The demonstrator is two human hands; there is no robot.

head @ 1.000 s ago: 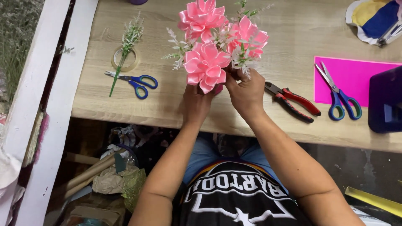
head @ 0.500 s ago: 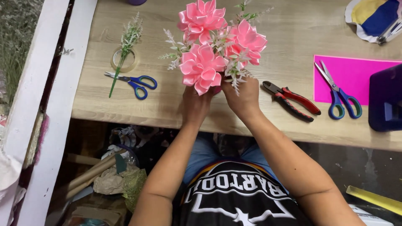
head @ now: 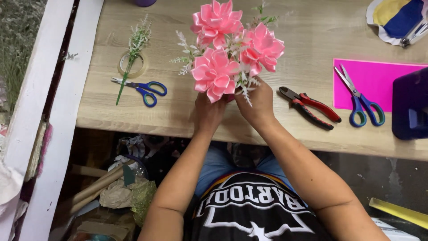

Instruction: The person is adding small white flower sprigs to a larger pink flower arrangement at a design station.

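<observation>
Pink satin catches the eye first in the head view: you hold a bouquet (head: 232, 49) of three ribbon flowers with pale green sprigs upright over the near part of the wooden counter (head: 187, 107). Your left hand (head: 208, 114) is closed around the stems from the left, and your right hand (head: 256, 103) is closed around them from the right, so both grips sit low and bunched just under the blooms. The stems themselves are hidden behind your fingers, so I cannot tell how well they are bound. I judge the main risk to be a flower twisting or sliding out of the cluster if either hand loosens, since the heads are heavy and splay outward. The bundle hangs close to the counter's near edge, so anything that slips could fall past it into the clutter below. The red-handled pliers (head: 312, 107) lie just right of your right hand, and a careless sweep of the wrist could knock them. The small blue-handled scissors (head: 142, 88), the tape roll (head: 132, 65) with a loose green sprig (head: 133, 49) across it, the larger scissors (head: 359, 100) and the magenta sheet (head: 379, 80) lie well apart.
</observation>
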